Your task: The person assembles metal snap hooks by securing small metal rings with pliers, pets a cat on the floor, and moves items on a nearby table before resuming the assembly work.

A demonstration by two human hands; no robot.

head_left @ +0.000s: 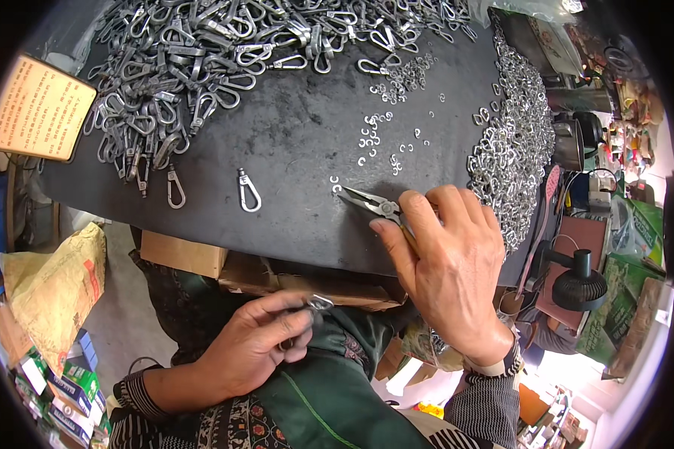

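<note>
Silver-jawed pliers point(383, 207) with yellow handles, grasped in the right hand point(453, 258), point at tiny silver C-shaped rings point(337, 189) on the dark grey tabletop point(299, 161). Over the lap, the left hand point(266, 337) pinches a small silver metal piece point(320, 302). Silver metal snap hooks point(195, 52) lie heaped at the far left, small silver metal links point(513, 142) along the right.

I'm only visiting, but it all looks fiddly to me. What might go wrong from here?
The pliers in the right hand point at tiny open rings on the table; a slip might scatter them. The left hand holds a small metal piece over the lap, so it could drop off the table's near side. The lone snap hook near that edge might get brushed off.
</note>
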